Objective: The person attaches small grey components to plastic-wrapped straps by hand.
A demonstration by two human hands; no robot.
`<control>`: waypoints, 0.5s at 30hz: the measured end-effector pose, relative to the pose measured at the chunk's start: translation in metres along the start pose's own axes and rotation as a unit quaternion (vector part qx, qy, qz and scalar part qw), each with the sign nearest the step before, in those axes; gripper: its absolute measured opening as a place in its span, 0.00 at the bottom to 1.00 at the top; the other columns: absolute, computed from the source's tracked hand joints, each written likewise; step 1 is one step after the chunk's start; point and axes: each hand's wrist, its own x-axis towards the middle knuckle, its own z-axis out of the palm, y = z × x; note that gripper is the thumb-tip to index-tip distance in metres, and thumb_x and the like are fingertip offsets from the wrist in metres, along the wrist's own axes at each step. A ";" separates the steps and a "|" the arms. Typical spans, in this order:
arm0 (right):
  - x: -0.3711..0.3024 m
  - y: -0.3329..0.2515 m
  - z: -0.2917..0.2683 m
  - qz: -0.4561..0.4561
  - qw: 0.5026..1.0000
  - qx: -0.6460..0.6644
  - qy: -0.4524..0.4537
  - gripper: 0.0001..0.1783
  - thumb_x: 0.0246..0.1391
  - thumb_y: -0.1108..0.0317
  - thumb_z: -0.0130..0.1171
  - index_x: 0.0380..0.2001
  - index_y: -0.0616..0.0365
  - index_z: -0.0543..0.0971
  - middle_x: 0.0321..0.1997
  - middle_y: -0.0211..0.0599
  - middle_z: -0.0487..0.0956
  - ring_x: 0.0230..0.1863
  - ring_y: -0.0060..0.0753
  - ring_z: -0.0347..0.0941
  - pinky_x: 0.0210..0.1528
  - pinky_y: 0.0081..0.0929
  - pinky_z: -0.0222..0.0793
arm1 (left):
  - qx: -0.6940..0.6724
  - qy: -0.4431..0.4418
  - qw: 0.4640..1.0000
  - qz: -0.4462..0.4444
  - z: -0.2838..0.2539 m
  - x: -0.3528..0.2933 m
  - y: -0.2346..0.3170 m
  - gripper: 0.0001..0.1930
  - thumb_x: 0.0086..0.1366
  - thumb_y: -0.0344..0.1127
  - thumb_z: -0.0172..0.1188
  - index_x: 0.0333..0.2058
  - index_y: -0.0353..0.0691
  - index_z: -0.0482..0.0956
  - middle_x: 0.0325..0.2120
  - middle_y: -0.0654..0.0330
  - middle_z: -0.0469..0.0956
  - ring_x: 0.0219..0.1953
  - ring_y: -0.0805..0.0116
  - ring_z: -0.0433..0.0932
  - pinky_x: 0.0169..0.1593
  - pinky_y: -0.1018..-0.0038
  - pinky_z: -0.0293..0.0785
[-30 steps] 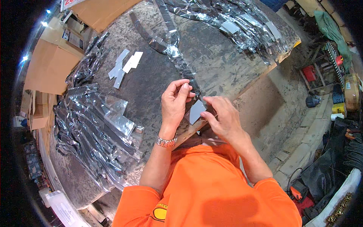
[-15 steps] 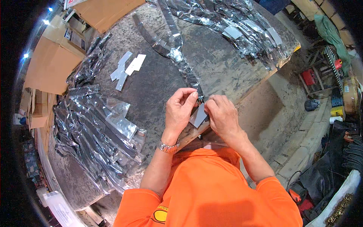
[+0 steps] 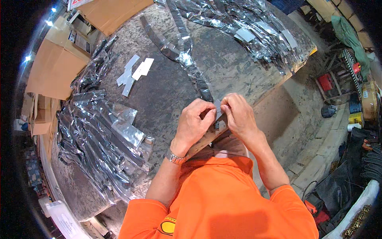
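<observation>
At the table's near edge, my left hand [image 3: 194, 124] and my right hand [image 3: 241, 119] are closed, fingertips pinching a small grey card [image 3: 217, 105] between them. The fingers cover much of the card. A dark strip in clear, shiny plastic [image 3: 199, 81] runs from the far side down to the card; whether the two are joined is hidden. Farther left on the table lie loose grey cards [image 3: 127, 75] and white cards [image 3: 142, 69].
Plastic-wrapped dark strips are heaped at the left [image 3: 101, 139] and at the far right [image 3: 246, 34] of the worn table [image 3: 159, 85]. Cardboard boxes [image 3: 55, 59] stand beyond its left side. On the floor at right is a frame with a red object [image 3: 325, 81].
Both hands have shifted their grip on the card. It was tilted and mostly visible below the fingers; now it stands more upright between them. The left hand has moved slightly nearer and right.
</observation>
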 end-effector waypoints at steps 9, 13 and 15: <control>0.001 0.001 0.001 -0.035 0.999 0.026 -0.008 0.06 0.53 0.76 0.57 0.33 0.59 0.70 0.37 0.44 0.72 0.41 0.52 0.69 0.44 0.43 0.65 | -0.008 -0.018 1.000 -0.004 -0.002 0.003 0.004 0.05 0.59 0.30 0.61 0.33 0.35 0.81 0.28 0.57 0.78 0.30 0.65 0.78 0.34 0.72 0.73; 0.001 0.003 0.003 -0.031 0.999 0.039 -0.020 0.06 0.52 0.76 0.57 0.32 0.60 0.70 0.37 0.44 0.73 0.42 0.52 0.69 0.45 0.42 0.66 | -0.002 -0.029 1.000 0.005 -0.003 0.003 0.001 0.07 0.59 0.31 0.59 0.33 0.34 0.81 0.29 0.55 0.78 0.32 0.59 0.79 0.36 0.68 0.74; 0.001 0.004 0.002 -0.027 0.998 0.050 -0.018 0.06 0.52 0.76 0.57 0.32 0.60 0.70 0.37 0.45 0.73 0.42 0.52 0.69 0.45 0.42 0.66 | -0.004 -0.024 1.000 0.012 -0.002 0.004 -0.001 0.06 0.59 0.30 0.60 0.33 0.34 0.81 0.28 0.57 0.77 0.29 0.64 0.77 0.34 0.71 0.72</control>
